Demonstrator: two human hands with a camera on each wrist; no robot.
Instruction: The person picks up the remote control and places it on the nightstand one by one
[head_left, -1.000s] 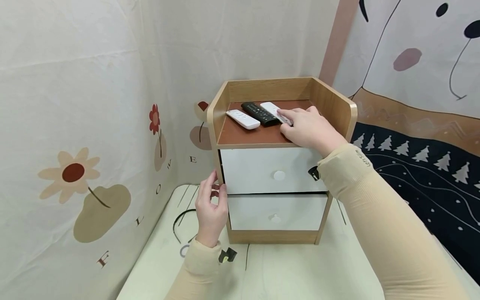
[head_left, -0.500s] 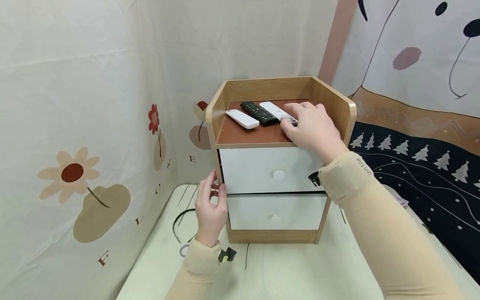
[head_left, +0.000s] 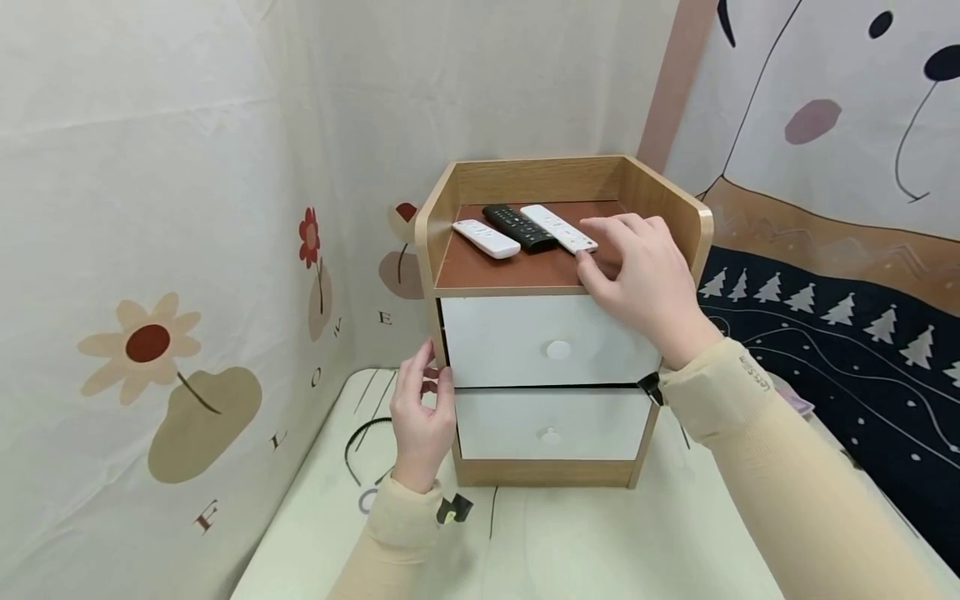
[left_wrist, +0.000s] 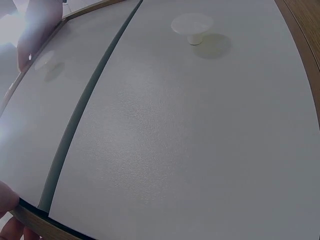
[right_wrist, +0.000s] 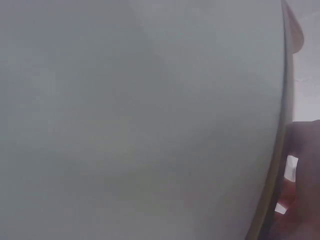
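A small wooden cabinet [head_left: 545,473] with two white drawers stands before me. On its brown top lie a white remote control [head_left: 486,239], a black remote control [head_left: 520,227] and a second white remote control [head_left: 558,227], side by side and slanted. My right hand [head_left: 645,279] is over the top's right front, fingers spread and bent. Its thumb tip is by the near end of the second white remote; contact is unclear. My left hand [head_left: 423,417] rests against the cabinet's left side, thumb at the front edge [left_wrist: 37,222]. The right wrist view is mostly a pale panel [right_wrist: 140,120].
Raised wooden walls [head_left: 540,179] border the cabinet top at the back and sides. Round knobs [head_left: 557,349] stick out from the drawer fronts. A black headband [head_left: 358,442] and a pale ring [head_left: 367,501] lie on the light sheet [head_left: 555,542]. Printed fabric [head_left: 187,208] hangs around.
My right hand has drawn off the second white remote, back and to the right, so its near end shows. The left hand stays against the cabinet's side. The remotes keep their places.
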